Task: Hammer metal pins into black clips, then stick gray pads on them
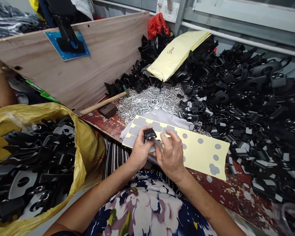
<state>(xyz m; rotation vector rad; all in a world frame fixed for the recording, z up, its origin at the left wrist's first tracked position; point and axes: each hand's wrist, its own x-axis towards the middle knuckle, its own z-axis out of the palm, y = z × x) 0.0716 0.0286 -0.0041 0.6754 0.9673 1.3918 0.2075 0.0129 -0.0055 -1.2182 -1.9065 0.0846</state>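
A small black plastic part with a shiny metal pin is held by my left hand, its fingers wrapped round the part. A grey sticker piece lies against the part's lower side. My right hand pinches the edge of this grey piece between thumb and a finger, the other fingers curled above. Under and beyond both hands lies a yellow backing sheet with grey round and larger cut-out stickers. Just behind it spreads a heap of small metal pins.
Black plastic parts are piled along the right and back. A yellow sack of black parts stands at the left. A hammer, a brown block and a wooden board are behind. Another person's arm shows far left.
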